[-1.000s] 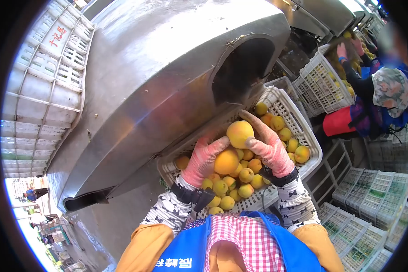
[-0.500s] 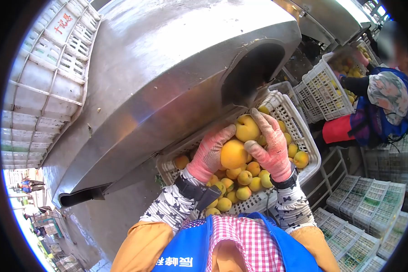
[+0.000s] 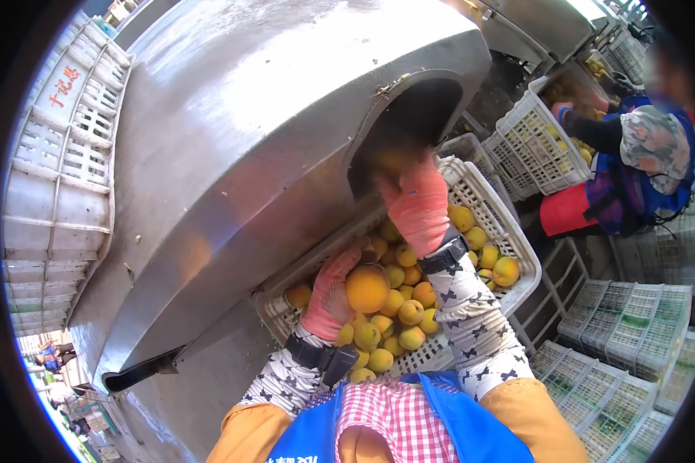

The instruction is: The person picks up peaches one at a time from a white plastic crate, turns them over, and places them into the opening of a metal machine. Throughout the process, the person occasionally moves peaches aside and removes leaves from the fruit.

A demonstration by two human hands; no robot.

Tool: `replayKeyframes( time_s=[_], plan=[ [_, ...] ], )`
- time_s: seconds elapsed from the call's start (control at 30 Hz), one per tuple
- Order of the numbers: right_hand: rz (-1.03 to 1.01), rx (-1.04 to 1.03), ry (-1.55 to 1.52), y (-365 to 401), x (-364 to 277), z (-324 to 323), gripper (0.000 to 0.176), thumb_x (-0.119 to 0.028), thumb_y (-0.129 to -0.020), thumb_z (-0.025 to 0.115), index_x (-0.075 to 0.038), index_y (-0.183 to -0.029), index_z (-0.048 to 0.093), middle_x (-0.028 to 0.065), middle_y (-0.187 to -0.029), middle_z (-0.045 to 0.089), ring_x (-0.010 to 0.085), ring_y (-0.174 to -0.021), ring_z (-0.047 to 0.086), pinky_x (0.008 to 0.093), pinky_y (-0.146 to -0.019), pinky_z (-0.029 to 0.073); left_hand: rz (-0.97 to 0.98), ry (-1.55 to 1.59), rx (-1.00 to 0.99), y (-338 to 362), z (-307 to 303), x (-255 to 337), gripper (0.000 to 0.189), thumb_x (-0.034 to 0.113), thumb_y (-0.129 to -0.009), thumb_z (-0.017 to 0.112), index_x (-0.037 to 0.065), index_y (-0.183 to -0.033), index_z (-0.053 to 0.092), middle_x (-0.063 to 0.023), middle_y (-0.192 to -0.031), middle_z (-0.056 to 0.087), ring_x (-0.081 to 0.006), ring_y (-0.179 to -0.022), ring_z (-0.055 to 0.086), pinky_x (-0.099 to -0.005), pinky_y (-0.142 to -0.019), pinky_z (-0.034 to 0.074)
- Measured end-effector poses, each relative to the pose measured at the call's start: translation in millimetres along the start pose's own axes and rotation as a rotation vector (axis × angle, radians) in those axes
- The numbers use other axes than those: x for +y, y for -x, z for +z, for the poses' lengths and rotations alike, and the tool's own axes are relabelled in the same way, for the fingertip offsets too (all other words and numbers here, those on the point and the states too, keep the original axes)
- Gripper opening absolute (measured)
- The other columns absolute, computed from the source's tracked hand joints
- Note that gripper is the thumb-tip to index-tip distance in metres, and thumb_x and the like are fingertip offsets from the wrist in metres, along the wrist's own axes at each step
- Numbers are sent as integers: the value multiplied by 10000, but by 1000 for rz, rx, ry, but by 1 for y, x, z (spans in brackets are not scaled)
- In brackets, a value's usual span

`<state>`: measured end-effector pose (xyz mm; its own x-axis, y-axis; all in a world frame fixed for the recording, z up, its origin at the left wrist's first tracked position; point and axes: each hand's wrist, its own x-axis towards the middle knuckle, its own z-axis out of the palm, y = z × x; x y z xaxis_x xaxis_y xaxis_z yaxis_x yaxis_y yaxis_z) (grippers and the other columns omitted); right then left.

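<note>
Both hands wear pink gloves with worn, greyish fingers. In my left hand (image 3: pixel 328 297) is a large yellow peach (image 3: pixel 367 289), held over the crate with the fingers around its far side. My right hand (image 3: pixel 418 202) reaches into the dark oval opening (image 3: pixel 428 108) of the metal machine. A blurred yellowish round fruit, apparently a peach (image 3: pixel 394 158), shows at its fingertips. Below both hands, a white plastic crate (image 3: pixel 517 289) holds many yellow peaches (image 3: pixel 411 312), some blushed orange. My right forearm hides part of them.
The machine's broad metal casing (image 3: pixel 232 154) fills the space ahead and left. A white crate (image 3: pixel 62 177) stands at far left. At right, a person (image 3: pixel 656 154) works over another crate of peaches (image 3: pixel 544 143). Stacked crates (image 3: pixel 625 324) stand at lower right.
My right hand has moved away from my left, up and forward into the machine's opening, taking the upper peach with it. My left hand has lowered slightly leftward, keeping its peach.
</note>
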<state>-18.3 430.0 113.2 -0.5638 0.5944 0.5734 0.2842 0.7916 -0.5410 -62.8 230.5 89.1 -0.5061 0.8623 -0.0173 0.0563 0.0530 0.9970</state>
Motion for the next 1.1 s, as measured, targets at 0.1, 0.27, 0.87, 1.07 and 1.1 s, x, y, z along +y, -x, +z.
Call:
replayKeyframes(
  time_s=[0.1,0.27,0.87,1.07,1.1],
  plan=[
    [-20,37,68,-19,-11,22,501,-176,-835,732,-27,-1282,561,197,-1133,604,391,-999,606,441,-841,516,-317,499,22,4,0,-24,278,80,-1006,540,-3,-1267,584,-125,-1177,658,-219,-1093,641,-340,-962,532],
    [123,104,-448,-23,-22,-24,610,-189,-835,724,23,-1369,518,163,-1178,625,288,-1022,619,370,-902,504,32,-122,20,-9,4,0,410,1,-911,667,19,-1301,543,-117,-1225,633,-194,-1102,625,-340,-984,514],
    [190,-396,-531,65,-28,-100,784,-265,-746,797,-31,-1426,488,173,-1275,583,333,-1180,584,382,-1030,458,-460,1037,-63,-24,20,57,441,327,-1032,543,-2,-1326,541,-136,-1297,590,-246,-1235,563,-410,-1068,460],
    [188,-313,-493,58,-27,-93,825,-232,-689,847,-17,-1409,507,185,-1225,616,326,-1123,626,386,-980,498,-156,832,-92,-32,22,57,387,201,-985,620,55,-1338,563,-79,-1279,606,-197,-1157,606,-360,-1010,503],
    [146,-250,-449,52,-27,-90,819,-220,-680,852,-18,-1400,516,187,-1209,623,331,-1106,632,391,-966,505,-153,836,-91,-34,24,50,387,201,-985,620,55,-1338,563,-79,-1279,606,-197,-1157,606,-360,-1010,503]
  ],
)
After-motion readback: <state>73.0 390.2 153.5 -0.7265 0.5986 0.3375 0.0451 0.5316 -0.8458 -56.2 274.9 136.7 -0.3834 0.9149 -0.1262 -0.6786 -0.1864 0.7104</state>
